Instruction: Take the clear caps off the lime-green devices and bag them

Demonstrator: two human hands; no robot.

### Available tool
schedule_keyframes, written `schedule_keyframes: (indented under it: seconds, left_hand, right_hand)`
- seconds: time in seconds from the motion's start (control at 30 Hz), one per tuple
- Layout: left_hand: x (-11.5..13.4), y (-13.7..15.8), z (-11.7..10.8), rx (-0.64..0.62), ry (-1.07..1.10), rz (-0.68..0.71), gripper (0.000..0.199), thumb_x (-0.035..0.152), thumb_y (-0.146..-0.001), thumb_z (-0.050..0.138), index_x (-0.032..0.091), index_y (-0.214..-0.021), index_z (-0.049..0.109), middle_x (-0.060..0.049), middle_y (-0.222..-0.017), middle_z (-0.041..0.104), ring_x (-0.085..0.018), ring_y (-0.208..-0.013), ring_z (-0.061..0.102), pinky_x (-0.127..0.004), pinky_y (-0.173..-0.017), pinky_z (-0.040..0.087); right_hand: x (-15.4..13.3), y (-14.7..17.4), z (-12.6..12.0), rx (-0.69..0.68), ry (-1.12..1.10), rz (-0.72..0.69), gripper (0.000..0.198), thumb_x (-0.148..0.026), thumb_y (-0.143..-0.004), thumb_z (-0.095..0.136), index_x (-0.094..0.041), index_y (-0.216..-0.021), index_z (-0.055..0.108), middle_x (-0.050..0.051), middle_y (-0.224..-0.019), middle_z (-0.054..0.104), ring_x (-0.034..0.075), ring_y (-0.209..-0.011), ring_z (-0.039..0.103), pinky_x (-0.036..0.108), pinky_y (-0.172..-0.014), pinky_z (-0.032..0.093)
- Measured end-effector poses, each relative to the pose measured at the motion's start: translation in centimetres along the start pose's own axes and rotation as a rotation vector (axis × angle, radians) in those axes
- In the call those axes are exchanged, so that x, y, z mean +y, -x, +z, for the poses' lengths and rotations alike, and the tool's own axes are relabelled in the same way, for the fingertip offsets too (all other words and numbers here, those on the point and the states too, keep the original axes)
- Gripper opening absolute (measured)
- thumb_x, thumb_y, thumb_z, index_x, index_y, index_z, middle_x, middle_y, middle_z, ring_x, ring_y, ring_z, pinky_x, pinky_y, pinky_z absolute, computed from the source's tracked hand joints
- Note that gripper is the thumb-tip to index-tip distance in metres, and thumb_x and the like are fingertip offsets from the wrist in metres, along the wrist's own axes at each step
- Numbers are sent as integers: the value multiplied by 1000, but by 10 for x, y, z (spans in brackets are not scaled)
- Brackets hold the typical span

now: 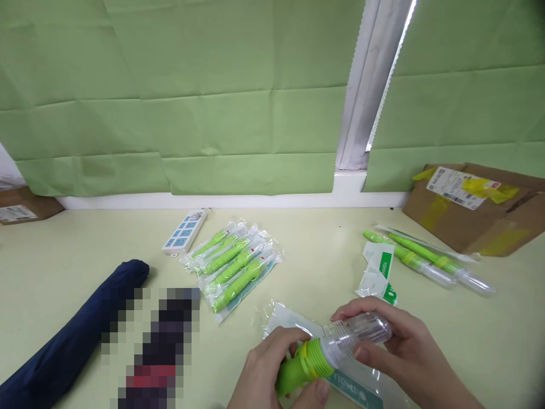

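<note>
Low in front of me, both hands are on a bright green tube with a clear ribbed cap (332,346). My left hand (276,363) wraps round its green body, near yellow bands. At the other end, my right hand (387,341) grips the clear cap (374,328) between thumb and fingers. The cap points to the right. Beneath the hands lies a clear plastic bag (357,386) with a printed green strip. Ahead to the right are loose green tubes with clear caps (426,261) and a white and green printed packet (378,272).
Several bagged green tubes (238,267) lie in a row left of centre. Behind them is a white box with blue pictures (185,232). A dark blue folded cloth bundle (85,324) and a blurred dark object (162,335) occupy the left. Cardboard boxes (481,210) stand at both back corners.
</note>
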State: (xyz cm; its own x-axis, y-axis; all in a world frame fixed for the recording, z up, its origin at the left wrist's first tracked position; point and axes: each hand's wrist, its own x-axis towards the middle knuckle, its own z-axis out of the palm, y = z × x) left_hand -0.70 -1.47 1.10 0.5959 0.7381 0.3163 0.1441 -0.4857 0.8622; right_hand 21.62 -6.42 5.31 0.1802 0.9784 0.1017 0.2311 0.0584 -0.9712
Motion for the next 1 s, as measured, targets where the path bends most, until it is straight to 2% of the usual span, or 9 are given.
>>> schedule_keyframes:
  seconds: [0.17, 0.3, 0.4, 0.47, 0.53, 0.63, 0.77, 0.87, 1.0]
  left_hand:
    - [-6, 1, 7, 3, 35, -59, 24, 31, -87, 60, 25, -110, 64, 0, -80, 63, -15, -66, 55, -26, -60, 42]
    - [-5, -1, 9, -33, 146, -134, 29, 46, -93, 53, 22, -106, 64, 2, -72, 53, -11, -56, 40, -26, -53, 28]
    - [1, -5, 4, -107, 307, -348, 44, 61, -92, 52, 20, -103, 63, 3, -71, 48, -10, -54, 36, -25, -49, 25]
    - [7, -9, -2, -162, 462, -535, 51, 69, -89, 52, 20, -96, 61, 2, -71, 51, -10, -52, 39, -24, -48, 30]
    - [11, -12, -8, -182, 594, -649, 52, 72, -87, 52, 20, -91, 58, 2, -70, 55, -10, -53, 43, -23, -51, 35]
    - [12, -15, -14, -210, 700, -692, 48, 68, -88, 52, 19, -87, 56, 1, -67, 57, -10, -54, 48, -23, -54, 35]
    - [10, -18, -13, -280, 796, -645, 44, 63, -88, 54, 19, -83, 57, 0, -64, 60, -11, -52, 49, -24, -51, 33]
    - [9, -17, -11, -300, 898, -653, 48, 62, -85, 57, 16, -93, 62, 0, -62, 60, -11, -54, 49, -23, -55, 35]
    - [4, -13, -6, -320, 1066, -774, 56, 61, -85, 57, 12, -108, 66, -2, -63, 64, -10, -55, 51, -20, -59, 37]
  right_hand:
    - [2, 0, -1, 87, 2, -15, 19, -37, -74, 80, -30, -91, 74, 2, -87, 76, 21, -80, 69, 28, -66, 55]
    - [11, -1, -7, 140, -54, -1, 26, -46, -80, 75, -31, -100, 69, 2, -88, 76, 21, -80, 70, 25, -64, 58]
    - [18, -5, -16, 144, -43, -14, 32, -51, -80, 75, -30, -103, 68, 3, -90, 78, 22, -78, 72, 27, -62, 60]
    - [22, -9, -20, 234, -22, -10, 36, -56, -80, 73, -29, -103, 67, 4, -91, 79, 21, -74, 71, 26, -58, 59]
    - [24, -12, -22, 328, -30, 2, 40, -60, -81, 71, -28, -105, 66, 5, -90, 78, 19, -65, 67, 25, -54, 58]
    - [24, -13, -19, 306, -29, 17, 41, -60, -82, 69, -27, -105, 65, 5, -90, 78, 18, -64, 65, 25, -54, 58]
    - [21, -12, -16, 248, 14, 24, 40, -61, -83, 69, -27, -105, 63, 5, -90, 78, 20, -72, 68, 26, -56, 58]
    - [21, -12, -16, 246, -24, 13, 39, -60, -83, 69, -28, -105, 62, 4, -92, 78, 19, -73, 68, 25, -57, 58]
    - [22, -12, -16, 240, -55, 12, 38, -58, -84, 69, -28, -106, 61, 3, -94, 78, 18, -71, 66, 25, -57, 57]
